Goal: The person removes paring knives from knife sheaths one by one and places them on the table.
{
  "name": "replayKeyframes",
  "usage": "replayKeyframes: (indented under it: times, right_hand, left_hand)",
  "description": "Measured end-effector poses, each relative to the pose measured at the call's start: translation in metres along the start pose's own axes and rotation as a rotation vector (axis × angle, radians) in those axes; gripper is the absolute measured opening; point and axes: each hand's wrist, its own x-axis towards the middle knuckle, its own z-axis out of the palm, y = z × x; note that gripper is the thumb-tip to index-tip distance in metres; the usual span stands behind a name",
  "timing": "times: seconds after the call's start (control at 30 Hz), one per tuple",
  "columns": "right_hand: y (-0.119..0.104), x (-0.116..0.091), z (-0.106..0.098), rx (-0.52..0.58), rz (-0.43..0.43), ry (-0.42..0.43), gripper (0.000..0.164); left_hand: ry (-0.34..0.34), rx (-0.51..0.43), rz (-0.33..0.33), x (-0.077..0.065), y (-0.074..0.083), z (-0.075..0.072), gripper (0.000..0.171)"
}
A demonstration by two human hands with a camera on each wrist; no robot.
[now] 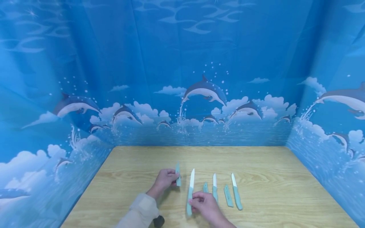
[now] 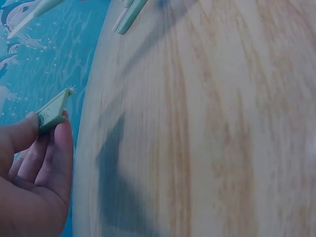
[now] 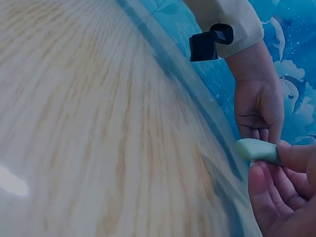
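Between thumb and fingers, my left hand (image 1: 165,179) pinches a pale green knife sheath (image 1: 178,177) above the table. That sheath (image 2: 53,113) is also seen in the left wrist view, tilted in the fingertips. My right hand (image 1: 207,205) pinches the green handle of a paring knife (image 1: 189,193), its bare white blade pointing away from me. In the right wrist view, the rounded end of the knife handle (image 3: 256,150) sticks out from the thumb and fingers. Sheath and knife are side by side with a gap between them.
Right of my hands lie a second unsheathed knife (image 1: 214,182), a sheath (image 1: 205,187) partly hidden by the right hand, another sheath (image 1: 228,196) and a third knife (image 1: 237,196). The wood-grain table (image 1: 271,183) meets blue dolphin-printed curtains (image 1: 176,133) at its back and sides.
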Motion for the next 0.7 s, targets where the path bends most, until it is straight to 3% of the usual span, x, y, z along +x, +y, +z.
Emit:
replayKeyframes:
  times: [0.23,0.43,0.7]
  right_hand:
    - [-0.001,0.003,-0.003,-0.032,0.015,0.034,0.029]
    - [-0.002,0.007,-0.005,-0.099,-0.027,0.083,0.030]
    - [-0.002,0.010,-0.007,-0.123,-0.084,0.103,0.029]
  left_hand:
    - [-0.011,-0.019,0.026,-0.003,-0.008,0.002,0.028]
    - [-0.054,-0.042,0.044,-0.005,-0.014,0.003,0.029]
    - [-0.017,-0.009,0.032,-0.006,-0.017,0.010,0.027]
